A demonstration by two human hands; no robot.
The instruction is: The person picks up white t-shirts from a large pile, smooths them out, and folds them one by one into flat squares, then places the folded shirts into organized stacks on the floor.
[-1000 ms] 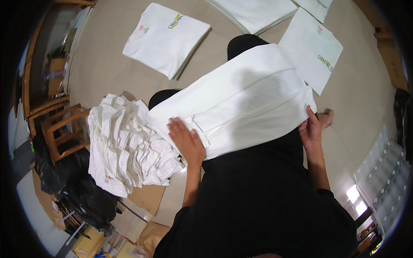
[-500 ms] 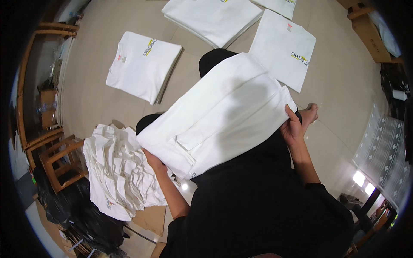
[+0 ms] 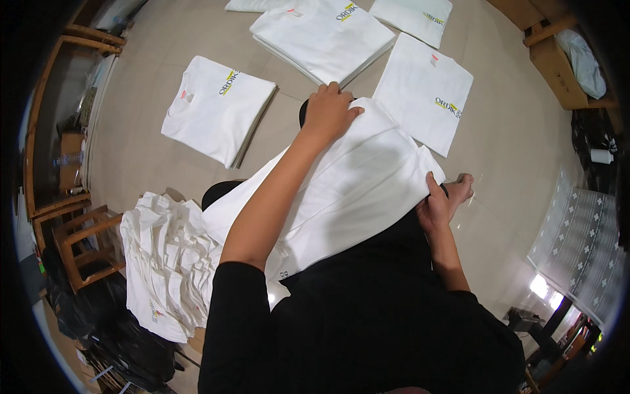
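Note:
A white T-shirt (image 3: pixel 341 190), partly folded lengthwise with creases along it, lies across my lap. My left hand (image 3: pixel 333 110) reaches over it to its far edge, fingers curled on the cloth there; my left forearm covers part of the shirt. At its right end, my right hand (image 3: pixel 434 202) pinches the edge, thumb on top and the other fingers mostly underneath. Just beyond the lap shirt, a folded white T-shirt (image 3: pixel 423 88) with a printed chest logo lies on the floor. A thicker stack of folded T-shirts (image 3: pixel 321 39) sits beyond my left hand.
Another folded stack (image 3: pixel 213 111) lies at the left on the tiled floor (image 3: pixel 144 157), and one more folded shirt (image 3: pixel 413 18) at the far side. A heap of crumpled white shirts (image 3: pixel 167 256) is by my left side, near a wooden frame (image 3: pixel 88 246) and black plastic bags (image 3: pixel 125 335).
My left hand has left the near left end of the shirt and moved across to its far edge. My right hand stays at the right end. The view has shifted slightly.

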